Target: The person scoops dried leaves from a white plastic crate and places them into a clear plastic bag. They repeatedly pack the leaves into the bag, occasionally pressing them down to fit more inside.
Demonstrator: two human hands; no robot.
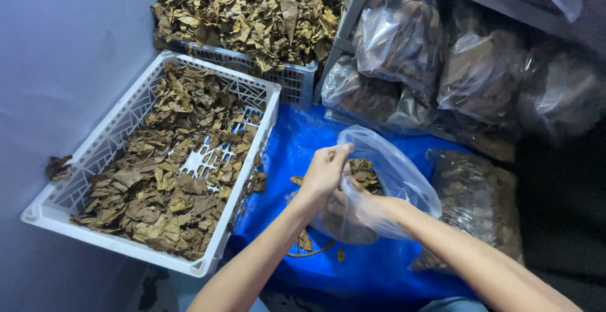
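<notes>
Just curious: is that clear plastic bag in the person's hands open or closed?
Open: left hand lifts the clear bag's rim, right hand is inside it.

Open blue tarp point(303, 141) between white crate point(243, 192) and stacked bags point(404, 41).

- i see a white lattice-patterned crate point(95, 154) holding dry leaves point(158, 186) in dull brown and tan.
- a second crate point(284, 78) behind looks pale grey-white, with its leaf heap point(246, 9) more olive-yellow.
- the sheet point(297, 141) underneath is bright blue.
- the bag point(391, 167) at my hands is clear with white glare.
- the wall point(57, 47) reads pale lavender-grey.
</notes>
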